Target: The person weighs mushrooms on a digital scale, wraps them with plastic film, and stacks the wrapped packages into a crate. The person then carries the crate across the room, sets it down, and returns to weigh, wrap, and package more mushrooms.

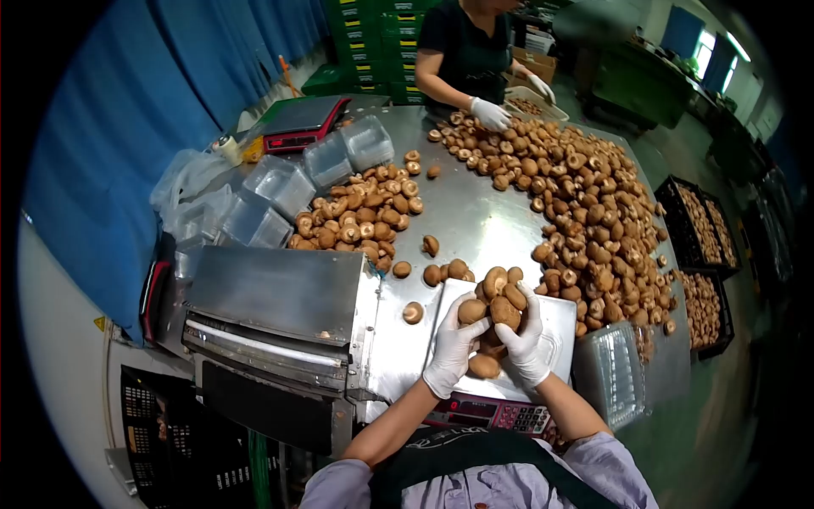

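Both my hands wear white gloves and cup a cluster of brown mushrooms [506, 312] above the white weighing plate of a digital scale [555, 331]. My left hand [454, 346] closes on the cluster from the left, its thumb across the front. My right hand [526, 346] grips the other side. One mushroom [485, 366] shows below the thumbs; whether it rests on the plate I cannot tell. The undersides of the held mushrooms are hidden. Just beyond the plate lie a few loose mushrooms [445, 271].
A large mushroom heap [598, 229] covers the table's right side; a smaller pile [360, 212] lies left. Clear plastic trays [280, 187] stand beyond a metal sealing machine [271, 297]. More trays [612, 373] sit right of the scale. Opposite, a co-worker's gloved hand [490, 114] touches the heap.
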A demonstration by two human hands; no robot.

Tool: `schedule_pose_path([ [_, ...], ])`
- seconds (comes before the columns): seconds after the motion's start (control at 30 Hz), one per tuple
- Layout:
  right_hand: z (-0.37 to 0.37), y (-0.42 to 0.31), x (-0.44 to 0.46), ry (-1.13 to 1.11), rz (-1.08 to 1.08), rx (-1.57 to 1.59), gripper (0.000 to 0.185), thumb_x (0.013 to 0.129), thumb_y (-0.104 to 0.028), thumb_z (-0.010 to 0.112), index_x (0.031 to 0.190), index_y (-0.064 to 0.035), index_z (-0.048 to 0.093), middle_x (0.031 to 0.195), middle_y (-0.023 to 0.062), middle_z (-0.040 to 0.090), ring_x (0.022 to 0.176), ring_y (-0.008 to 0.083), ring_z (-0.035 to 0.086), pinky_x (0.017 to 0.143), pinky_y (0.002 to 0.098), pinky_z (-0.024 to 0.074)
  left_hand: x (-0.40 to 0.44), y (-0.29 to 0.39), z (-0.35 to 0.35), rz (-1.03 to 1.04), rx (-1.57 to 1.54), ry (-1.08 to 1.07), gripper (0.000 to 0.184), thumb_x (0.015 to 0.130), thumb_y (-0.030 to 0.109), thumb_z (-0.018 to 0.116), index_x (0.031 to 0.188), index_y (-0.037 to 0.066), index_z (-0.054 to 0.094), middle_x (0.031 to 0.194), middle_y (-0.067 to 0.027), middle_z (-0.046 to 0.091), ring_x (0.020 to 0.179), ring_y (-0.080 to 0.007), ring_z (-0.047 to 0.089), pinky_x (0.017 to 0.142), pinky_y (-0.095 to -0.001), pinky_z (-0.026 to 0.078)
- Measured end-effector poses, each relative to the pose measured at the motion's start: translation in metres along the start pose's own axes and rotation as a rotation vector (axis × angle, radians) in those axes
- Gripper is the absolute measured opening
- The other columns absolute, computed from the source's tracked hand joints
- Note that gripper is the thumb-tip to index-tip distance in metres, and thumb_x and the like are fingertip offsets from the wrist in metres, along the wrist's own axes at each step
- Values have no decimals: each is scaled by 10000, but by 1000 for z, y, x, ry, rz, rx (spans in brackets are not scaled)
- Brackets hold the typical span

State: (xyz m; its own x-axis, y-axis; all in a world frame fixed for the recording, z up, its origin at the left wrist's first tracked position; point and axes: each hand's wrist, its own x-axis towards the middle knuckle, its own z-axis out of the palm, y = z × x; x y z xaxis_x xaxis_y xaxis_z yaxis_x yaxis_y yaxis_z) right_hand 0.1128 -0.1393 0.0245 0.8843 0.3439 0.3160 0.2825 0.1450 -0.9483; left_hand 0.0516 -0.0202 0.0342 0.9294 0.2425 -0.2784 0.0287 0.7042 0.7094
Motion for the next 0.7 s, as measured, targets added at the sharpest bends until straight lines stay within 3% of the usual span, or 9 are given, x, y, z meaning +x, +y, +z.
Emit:
schedule_pose_path([
  [0.03, 0, -2, -10, 54, 86, 67, 692, 711, -141, 680, 1316, 8, 377, 1203, 183, 501, 1108, 255, 518, 959, 347, 422, -1, -10, -2, -14, 56, 12, 446, 839, -1, 619, 1251, 11, 449, 1123, -85, 556, 1041, -177, 567, 859, -280, 509],
  [0.1, -4, 8, -21, 85, -5, -89, 667, 729, -110, 659, 1322, 1, 375, 1228, 177, 489, 1116, 238, 511, 964, 333, 418, -4, -30, -4, 246, 403, 20, 444, 825, -14, 628, 1242, -5, 474, 1139, -88, 566, 1062, -166, 551, 905, -276, 466],
  [0.13, -7, 10, -28, 98, 94, 55, 663, 736, -106, 649, 1329, -6, 371, 1238, 174, 493, 1120, 237, 515, 961, 326, 421, -8, -37, -7, 242, 491, 25, 450, 811, -17, 638, 1234, -21, 487, 1165, -97, 568, 1080, -158, 538, 940, -271, 429],
  [0.23, -19, 2, -39, -8, 59, -75, 614, 760, -135, 678, 1301, -10, 416, 1181, 163, 544, 1093, 239, 546, 946, 329, 436, -14, -39, -16, 377, 774, -45, 454, 774, 11, 674, 1201, 17, 522, 1153, -110, 582, 1064, -189, 562, 916, -281, 448],
  [0.3, -24, -16, -42, -72, 101, -358, 548, 753, -158, 696, 1242, -31, 482, 1177, 188, 548, 1057, 272, 581, 906, 333, 462, -20, -43, -21, 522, 1059, 37, 504, 727, 68, 711, 1197, 31, 533, 1198, -169, 554, 1085, -306, 565, 914, -346, 459],
  [0.37, -31, -9, -52, -11, -80, -583, 503, 741, -163, 695, 1200, -56, 521, 1201, 214, 530, 1047, 331, 579, 911, 350, 462, -27, -43, -20, 742, 1299, 93, 503, 735, 132, 710, 1199, 44, 538, 1252, -177, 514, 1098, -336, 548, 915, -370, 460],
  [0.4, -35, -14, -57, 30, -33, -600, 418, 737, -163, 689, 1129, -68, 577, 1222, 231, 513, 1072, 363, 552, 928, 367, 451, -27, -43, -25, 715, 1370, 84, 533, 741, 209, 716, 1212, 41, 532, 1308, -190, 464, 1123, -341, 527, 917, -381, 457],
  [0.53, -58, -19, -72, -5, -52, -703, 323, 739, -145, 684, 1041, -46, 624, 1262, 236, 490, 1119, 359, 516, 943, 389, 432, -32, -34, -40, 702, 1509, 38, 601, 741, 238, 736, 1254, 41, 494, 1351, -224, 417, 1185, -379, 478, 947, -403, 437],
  [0.7, -61, -12, -85, 46, -2, -644, 383, 738, -147, 694, 1092, -27, 608, 1264, 245, 494, 1138, 356, 511, 959, 386, 420, -38, -1, -28, 586, 1632, 74, 681, 736, 340, 732, 1287, 48, 460, 1374, -240, 381, 1192, -392, 467, 917, -411, 458],
])
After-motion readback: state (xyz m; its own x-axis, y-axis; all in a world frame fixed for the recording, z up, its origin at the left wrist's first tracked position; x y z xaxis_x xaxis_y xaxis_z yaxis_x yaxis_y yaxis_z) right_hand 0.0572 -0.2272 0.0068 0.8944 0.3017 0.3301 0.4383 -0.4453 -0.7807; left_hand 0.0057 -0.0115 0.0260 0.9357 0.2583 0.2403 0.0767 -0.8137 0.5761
